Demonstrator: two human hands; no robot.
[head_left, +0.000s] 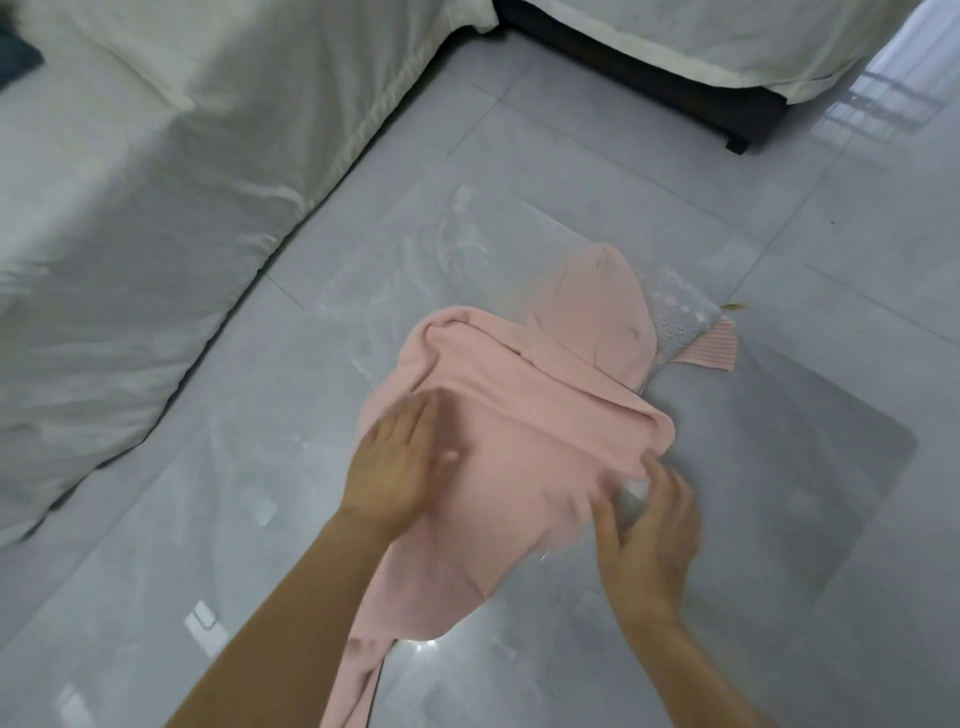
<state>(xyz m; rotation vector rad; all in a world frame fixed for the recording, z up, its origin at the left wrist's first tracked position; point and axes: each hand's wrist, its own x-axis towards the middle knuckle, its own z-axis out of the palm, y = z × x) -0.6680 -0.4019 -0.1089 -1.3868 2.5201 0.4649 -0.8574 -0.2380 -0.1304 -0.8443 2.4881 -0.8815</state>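
Two hands meet a pink hoodie (524, 415). The left hand (400, 467) presses flat on its middle. The right hand (649, 530) touches its right edge with spread fingers (675, 488); I cannot tell if they pinch. The hood (592, 312) points away across the grey floor (779, 249).

one wide-angle head camera looks forward and down, close over the pink garment (545, 441) on the tiled floor (519, 156).
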